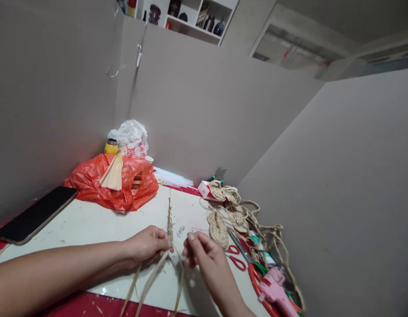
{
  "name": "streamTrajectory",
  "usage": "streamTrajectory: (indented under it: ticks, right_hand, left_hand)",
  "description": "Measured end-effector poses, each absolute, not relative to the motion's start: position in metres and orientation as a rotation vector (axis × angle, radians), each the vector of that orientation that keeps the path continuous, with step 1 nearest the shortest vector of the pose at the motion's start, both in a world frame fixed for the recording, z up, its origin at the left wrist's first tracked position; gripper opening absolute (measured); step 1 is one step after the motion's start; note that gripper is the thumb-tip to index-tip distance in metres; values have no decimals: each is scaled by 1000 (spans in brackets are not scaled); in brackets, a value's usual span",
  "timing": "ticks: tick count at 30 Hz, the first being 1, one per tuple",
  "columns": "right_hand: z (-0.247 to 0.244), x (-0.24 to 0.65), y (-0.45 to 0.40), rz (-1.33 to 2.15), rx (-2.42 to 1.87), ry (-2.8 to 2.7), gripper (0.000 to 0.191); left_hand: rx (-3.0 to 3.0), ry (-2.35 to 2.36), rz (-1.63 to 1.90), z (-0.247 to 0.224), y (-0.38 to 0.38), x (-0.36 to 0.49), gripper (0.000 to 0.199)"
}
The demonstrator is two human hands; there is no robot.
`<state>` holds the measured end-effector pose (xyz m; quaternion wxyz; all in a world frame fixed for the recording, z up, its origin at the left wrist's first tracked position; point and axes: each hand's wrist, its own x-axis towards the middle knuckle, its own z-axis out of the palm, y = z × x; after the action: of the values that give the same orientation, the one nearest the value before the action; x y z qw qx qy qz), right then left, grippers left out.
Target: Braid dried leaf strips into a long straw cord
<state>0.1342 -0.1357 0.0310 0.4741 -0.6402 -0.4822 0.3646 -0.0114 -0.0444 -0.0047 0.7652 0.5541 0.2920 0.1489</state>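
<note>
My left hand (152, 243) pinches a thin braid (170, 215) of straw-coloured fibre between thumb and fingertips. The braided part lies away from me on the white board, and several loose flat strands (153, 276) trail from the pinch toward the near edge. My right hand (205, 255) hovers just right of the pinch, fingers loosely curled and thumb apart. Nothing shows in it. One strand (181, 268) hangs between the two hands. Beyond the right hand lies a coiled oval of braided cord (218, 229).
A red plastic bag (91, 176) with a dried husk piece (113, 174) sits at the back left, beside a phone (35, 213). Along the right lie red-handled scissors (237, 263), a pink glue gun (277, 293) and tangled cord (276, 233). Grey panels (190, 101) enclose the white board (118, 226).
</note>
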Motion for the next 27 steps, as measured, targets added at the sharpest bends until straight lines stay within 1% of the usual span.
streamTrajectory:
  ticks: [2, 5, 7, 11, 14, 19, 24, 27]
  right_hand:
    - [26, 138, -129, 1027, -1517, -1043, 37]
    - [15, 133, -124, 1377, -1428, -960, 39]
    - [9, 129, -124, 1512, -1414, -968, 40]
    - [3, 132, -120, 1439, -1492, -1104, 46]
    - [-2, 140, -116, 1491, -1516, -1176, 48]
    - [-9, 140, -115, 1644, -1381, -966, 41]
    - [-11, 129, -120, 1528, -1375, -862, 36]
    - [-10, 124, -123, 1520, -1359, -773, 38]
  left_hand:
    - [1210, 615, 306, -7, -43, -12, 24]
    - [1233, 563, 311, -7, -43, -13, 24]
    - [1251, 551, 303, -4, -43, -14, 24]
    - [1312, 590, 263, 2, -43, -14, 21]
    - [1451, 564, 236, 2, -40, -14, 25]
    - [1818, 606, 223, 4, -36, -16, 27]
    - [2273, 761, 104, 32, -45, -22, 29]
    - [2486, 806, 35, 42, -58, -24, 34]
